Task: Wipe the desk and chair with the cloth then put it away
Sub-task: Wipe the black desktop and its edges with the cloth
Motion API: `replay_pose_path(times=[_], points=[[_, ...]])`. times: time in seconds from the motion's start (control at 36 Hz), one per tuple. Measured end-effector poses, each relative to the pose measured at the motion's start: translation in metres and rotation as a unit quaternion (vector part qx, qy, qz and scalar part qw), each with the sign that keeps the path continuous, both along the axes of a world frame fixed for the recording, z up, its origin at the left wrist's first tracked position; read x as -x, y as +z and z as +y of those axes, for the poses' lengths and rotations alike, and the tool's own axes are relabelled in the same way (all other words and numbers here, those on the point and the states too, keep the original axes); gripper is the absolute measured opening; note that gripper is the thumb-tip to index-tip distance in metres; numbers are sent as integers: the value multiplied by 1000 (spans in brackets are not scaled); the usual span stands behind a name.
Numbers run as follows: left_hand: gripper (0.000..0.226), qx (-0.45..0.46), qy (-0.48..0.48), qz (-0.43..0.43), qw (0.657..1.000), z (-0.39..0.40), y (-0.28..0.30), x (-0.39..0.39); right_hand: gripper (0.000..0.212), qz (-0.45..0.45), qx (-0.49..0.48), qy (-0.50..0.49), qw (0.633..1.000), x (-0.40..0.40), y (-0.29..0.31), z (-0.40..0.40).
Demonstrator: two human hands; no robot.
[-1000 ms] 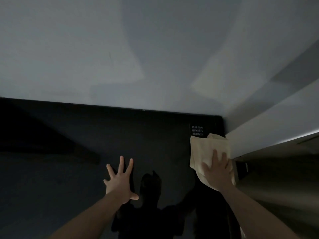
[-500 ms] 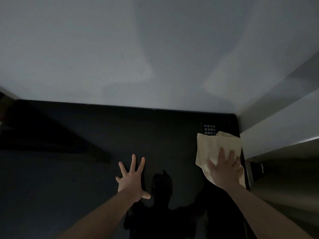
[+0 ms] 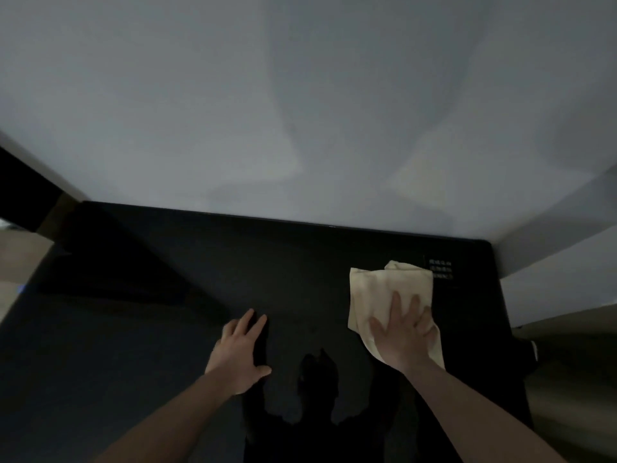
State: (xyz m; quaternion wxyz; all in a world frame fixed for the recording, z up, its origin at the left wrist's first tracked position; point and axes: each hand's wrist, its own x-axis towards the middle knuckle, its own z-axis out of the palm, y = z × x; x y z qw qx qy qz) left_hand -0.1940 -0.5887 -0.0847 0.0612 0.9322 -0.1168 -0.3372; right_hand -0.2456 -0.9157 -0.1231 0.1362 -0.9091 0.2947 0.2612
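Forearms reach in from below over a smooth, matte black desk [image 3: 300, 279]; the left hand [image 3: 238, 354] is laid flat on it, fingers straight and together. Further right, the right hand [image 3: 402, 334] is pressed, fingers splayed, on a soft, crumpled cream cloth [image 3: 380, 289], beside small white lettering [image 3: 440, 269] near the pale wall [image 3: 300, 111]

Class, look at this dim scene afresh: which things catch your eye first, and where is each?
The pale cloth stands out most, spread on the black desk near its far right corner, with the right hand pressing flat on it. The left hand rests open on the desk at centre. Behind rises a bare grey wall.
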Motion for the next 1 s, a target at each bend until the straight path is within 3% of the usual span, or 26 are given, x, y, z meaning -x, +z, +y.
replay_pose_path(times=[0.22,0.36,0.5,1.0], points=[[121,-39,79,12,996,152,-8,-42,87,3,11,14,1000,-29,6,108],[125,-23,70,23,997,212,-10,-60,89,-6,14,18,1000,-40,8,184],[120,-14,63,34,997,212,-6,-59,87,6,-5,15,1000,-45,8,224],[121,-26,61,45,997,209,-2,-64,84,-18,1,5,1000,-45,3,226]])
